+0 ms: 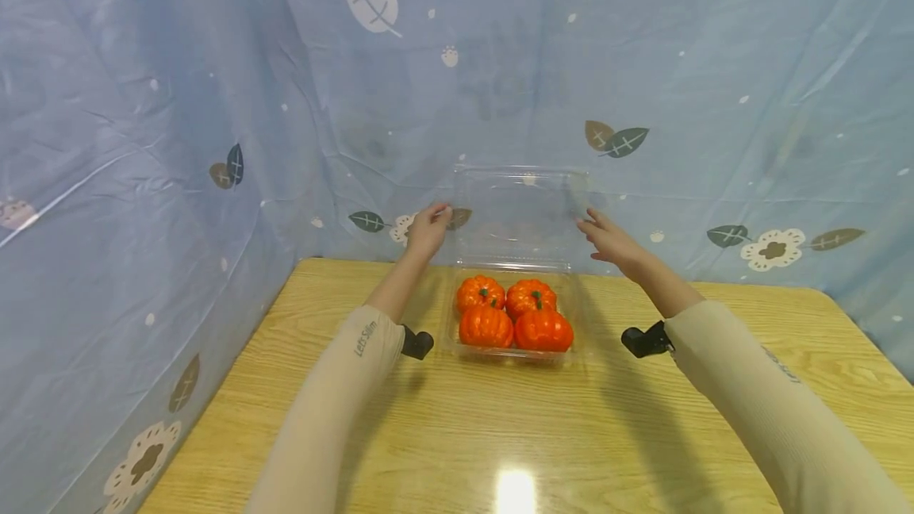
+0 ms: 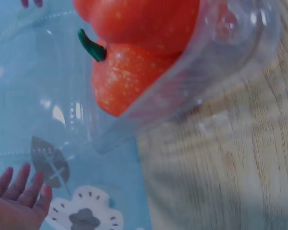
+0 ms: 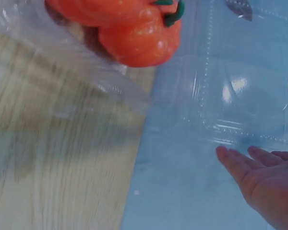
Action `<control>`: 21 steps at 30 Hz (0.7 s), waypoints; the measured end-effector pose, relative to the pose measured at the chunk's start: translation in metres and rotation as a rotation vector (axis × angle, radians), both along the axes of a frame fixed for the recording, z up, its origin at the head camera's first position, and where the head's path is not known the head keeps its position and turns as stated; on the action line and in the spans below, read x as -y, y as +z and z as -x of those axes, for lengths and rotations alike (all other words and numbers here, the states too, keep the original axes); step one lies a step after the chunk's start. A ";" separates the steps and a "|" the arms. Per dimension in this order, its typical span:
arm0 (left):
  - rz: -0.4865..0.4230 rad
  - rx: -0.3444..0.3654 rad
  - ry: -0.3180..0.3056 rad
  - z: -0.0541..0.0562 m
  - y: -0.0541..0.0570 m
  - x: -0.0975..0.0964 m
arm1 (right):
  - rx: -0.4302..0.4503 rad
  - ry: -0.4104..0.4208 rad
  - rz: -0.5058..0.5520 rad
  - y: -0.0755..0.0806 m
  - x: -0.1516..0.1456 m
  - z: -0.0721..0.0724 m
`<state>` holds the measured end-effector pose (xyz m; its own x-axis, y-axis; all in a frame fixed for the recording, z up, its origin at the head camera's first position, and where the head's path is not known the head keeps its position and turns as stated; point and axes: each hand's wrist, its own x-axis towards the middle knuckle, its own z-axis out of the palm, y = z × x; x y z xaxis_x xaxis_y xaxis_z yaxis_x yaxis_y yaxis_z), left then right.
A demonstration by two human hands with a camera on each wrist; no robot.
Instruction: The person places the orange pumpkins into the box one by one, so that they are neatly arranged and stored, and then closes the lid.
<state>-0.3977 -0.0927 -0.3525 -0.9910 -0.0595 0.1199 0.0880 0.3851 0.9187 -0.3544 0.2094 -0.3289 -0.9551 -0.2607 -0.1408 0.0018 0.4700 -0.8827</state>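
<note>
A clear plastic clamshell box [image 1: 450, 339] stands on the table with several small orange pumpkins [image 1: 486, 327] in it, their stems green. Its see-through lid [image 1: 517, 209] is raised at the back, hinged along the box's far side. Beside the lid's left edge is my left hand [image 1: 428, 230], with fingers spread loosely in the left wrist view. On the opposite side, my right hand [image 1: 608, 243] reaches toward the lid's right edge, fingers extended. In the right wrist view its fingertips [image 3: 222, 152] come close to the lid's rim. Neither hand holds anything.
The wooden table [image 1: 457, 427] carries the box near its far edge. Behind and to the left hangs a blue curtain [image 1: 457, 86] printed with leaves and flowers. A black wrist mount [image 1: 417, 343] sticks out by the left sleeve, another mount [image 1: 646, 339] by the right.
</note>
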 end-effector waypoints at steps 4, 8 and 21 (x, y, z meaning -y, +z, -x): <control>-0.065 0.010 -0.018 -0.003 0.001 -0.002 | 0.006 -0.008 0.100 0.000 0.000 -0.004; -0.200 0.047 -0.005 -0.009 0.001 -0.002 | 0.003 -0.036 0.183 -0.005 -0.003 -0.012; -0.445 0.216 -0.014 -0.036 0.007 0.006 | -0.042 0.011 0.251 -0.010 -0.011 -0.045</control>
